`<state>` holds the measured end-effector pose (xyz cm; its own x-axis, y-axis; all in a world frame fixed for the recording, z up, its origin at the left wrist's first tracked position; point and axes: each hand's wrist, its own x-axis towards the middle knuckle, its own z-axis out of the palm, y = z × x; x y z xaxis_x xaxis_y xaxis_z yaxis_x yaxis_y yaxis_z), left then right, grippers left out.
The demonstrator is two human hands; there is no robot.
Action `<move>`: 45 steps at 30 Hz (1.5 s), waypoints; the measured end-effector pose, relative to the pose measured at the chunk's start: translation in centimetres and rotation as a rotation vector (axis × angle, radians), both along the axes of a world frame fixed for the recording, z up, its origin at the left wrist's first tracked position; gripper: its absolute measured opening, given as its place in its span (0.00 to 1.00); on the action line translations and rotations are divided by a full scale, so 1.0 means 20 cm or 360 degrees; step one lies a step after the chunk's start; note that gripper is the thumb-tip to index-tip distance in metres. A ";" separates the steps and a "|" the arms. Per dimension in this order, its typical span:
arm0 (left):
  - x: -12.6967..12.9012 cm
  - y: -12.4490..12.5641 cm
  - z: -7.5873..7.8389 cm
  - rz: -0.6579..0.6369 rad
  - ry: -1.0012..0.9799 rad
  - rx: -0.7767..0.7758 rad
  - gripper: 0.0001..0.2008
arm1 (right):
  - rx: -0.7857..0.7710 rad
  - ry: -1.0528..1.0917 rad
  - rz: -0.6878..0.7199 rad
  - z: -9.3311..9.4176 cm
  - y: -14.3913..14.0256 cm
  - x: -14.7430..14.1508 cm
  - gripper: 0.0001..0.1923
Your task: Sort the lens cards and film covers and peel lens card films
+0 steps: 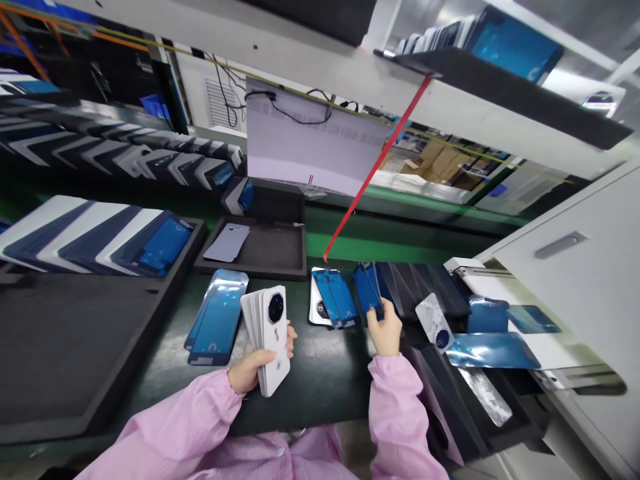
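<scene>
My left hand [255, 367] is wrapped round a fanned stack of white phone back covers [273, 340], held upright above the bench; the front one bears a round black camera ring. My right hand [385, 328] reaches forward, with thumb and fingers pinched on a blue-filmed phone panel [367, 287] at the left end of a row of dark panels [420, 283]. Left of that hand, blue-filmed panels [336, 300] overlap a white back cover [316, 300] lying on the bench. Beside my left hand, more blue-filmed panels [217, 320] lie flat in a loose pile.
A dark foam tray [100, 347] on the left holds leaning rows of panels. A smaller tray [275, 247] behind holds grey covers [227, 241]. Loose covers and film [493, 350] lie at right. A red strap [377, 167] slants from the overhead shelf [320, 67] to the bench.
</scene>
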<state>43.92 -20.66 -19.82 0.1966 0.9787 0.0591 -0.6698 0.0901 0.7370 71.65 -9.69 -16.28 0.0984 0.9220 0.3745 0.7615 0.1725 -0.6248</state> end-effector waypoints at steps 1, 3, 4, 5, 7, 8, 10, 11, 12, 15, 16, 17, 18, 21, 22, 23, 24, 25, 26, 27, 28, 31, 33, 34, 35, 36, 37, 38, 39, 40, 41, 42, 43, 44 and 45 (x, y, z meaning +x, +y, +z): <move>-0.01 0.00 0.00 0.0101 0.0191 0.0080 0.29 | -0.0024 0.0173 -0.0009 0.04 -0.04 0.00 0.16; -0.04 0.00 -0.01 0.0320 0.0673 0.0308 0.27 | -0.0207 0.0665 0.0096 0.15 -0.12 -0.01 0.17; -0.06 0.00 0.00 0.0428 0.0932 0.0431 0.27 | -0.0360 0.0917 0.0204 0.20 -0.17 -0.03 0.19; -0.07 0.00 0.00 0.0537 0.1161 0.0556 0.28 | -0.0534 0.1117 0.0325 0.24 -0.21 -0.06 0.21; -0.09 0.00 0.03 0.0716 0.1462 0.0814 0.33 | -0.0877 0.1299 0.0528 0.29 -0.28 -0.13 0.24; -0.10 -0.01 0.05 0.0756 0.1537 0.0938 0.36 | -0.1031 0.1331 0.0598 0.30 -0.31 -0.17 0.24; -0.09 -0.02 0.09 0.0691 0.1636 0.1179 0.38 | -0.1272 0.1343 0.0680 0.30 -0.34 -0.24 0.22; -0.07 -0.02 0.10 0.0597 0.1695 0.1279 0.38 | -0.1338 0.1315 0.0703 0.30 -0.35 -0.27 0.22; -0.06 -0.03 0.11 0.0484 0.1766 0.1352 0.37 | -0.1367 0.1255 0.0727 0.29 -0.36 -0.29 0.22; -0.02 -0.05 0.12 0.0217 0.1883 0.1470 0.37 | -0.1321 0.0955 0.0821 0.31 -0.37 -0.33 0.20; 0.00 -0.05 0.11 0.0166 0.1888 0.1478 0.37 | -0.1314 0.0859 0.0846 0.33 -0.37 -0.33 0.19; 0.01 -0.05 0.10 0.0139 0.1887 0.1479 0.37 | -0.1333 0.0781 0.0868 0.34 -0.37 -0.34 0.19; 0.01 -0.06 0.10 0.0127 0.1887 0.1481 0.37 | -0.1357 0.0721 0.0898 0.35 -0.37 -0.34 0.19; 0.02 -0.06 0.08 0.0100 0.1870 0.1494 0.39 | -0.1387 0.0647 0.1020 0.37 -0.34 -0.35 0.18; 0.02 -0.06 0.08 0.0075 0.1854 0.1494 0.40 | -0.1387 0.0650 0.1064 0.37 -0.33 -0.36 0.17; 0.02 -0.06 0.08 0.0046 0.1836 0.1489 0.42 | -0.1384 0.0667 0.1088 0.37 -0.31 -0.36 0.17; 0.02 -0.06 0.08 0.0022 0.1821 0.1477 0.43 | -0.1380 0.0687 0.1088 0.36 -0.30 -0.36 0.17; 0.02 -0.06 0.09 0.0011 0.1812 0.1459 0.43 | -0.1374 0.0699 0.1065 0.35 -0.28 -0.35 0.17; 0.03 -0.06 0.09 0.0010 0.1812 0.1444 0.43 | -0.1349 0.0701 0.1029 0.35 -0.27 -0.35 0.18; 0.03 -0.06 0.09 0.0008 0.1822 0.1436 0.42 | -0.1308 0.0691 0.0996 0.34 -0.25 -0.35 0.19; 0.04 -0.07 0.09 0.0011 0.1835 0.1437 0.41 | -0.1265 0.0671 0.0978 0.34 -0.24 -0.35 0.19; 0.07 -0.08 0.08 0.0067 0.1910 0.1472 0.36 | -0.1183 0.0498 0.1066 0.36 -0.22 -0.36 0.18; 0.08 -0.09 0.07 0.0135 0.1948 0.1491 0.34 | -0.1190 0.0383 0.1228 0.38 -0.23 -0.38 0.15; 0.08 -0.09 0.06 0.0167 0.1947 0.1489 0.33 | -0.1201 0.0364 0.1301 0.38 -0.24 -0.38 0.14; 0.08 -0.09 0.05 0.0195 0.1932 0.1474 0.34 | -0.1208 0.0374 0.1358 0.39 -0.24 -0.38 0.13; 0.07 -0.09 0.04 0.0223 0.1906 0.1443 0.35 | -0.1217 0.0408 0.1397 0.40 -0.25 -0.39 0.11; 0.07 -0.09 0.03 0.0253 0.1867 0.1398 0.37 | -0.1239 0.0459 0.1415 0.40 -0.26 -0.39 0.10; 0.06 -0.09 0.02 0.0282 0.1817 0.1338 0.39 | -0.1276 0.0522 0.1418 0.40 -0.27 -0.39 0.11; 0.06 -0.09 0.02 0.0302 0.1764 0.1271 0.40 | -0.1321 0.0600 0.1418 0.40 -0.28 -0.39 0.13; 0.06 -0.09 0.02 0.0312 0.1714 0.1205 0.41 | -0.1363 0.0694 0.1414 0.39 -0.28 -0.39 0.15; 0.05 -0.09 0.01 0.0309 0.1673 0.1150 0.41 | -0.1402 0.0793 0.1412 0.38 -0.29 -0.39 0.16; 0.05 -0.09 0.01 0.0296 0.1645 0.1116 0.42 | -0.1425 0.0886 0.1407 0.36 -0.29 -0.39 0.16; 0.05 -0.09 0.01 0.0282 0.1634 0.1100 0.42 | -0.1432 0.0962 0.1401 0.35 -0.28 -0.38 0.15; 0.05 -0.09 0.01 0.0269 0.1637 0.1098 0.42 | -0.1436 0.1016 0.1400 0.33 -0.28 -0.38 0.14; 0.05 -0.09 0.01 0.0258 0.1645 0.1102 0.42 | -0.1449 0.1052 0.1405 0.31 -0.27 -0.38 0.14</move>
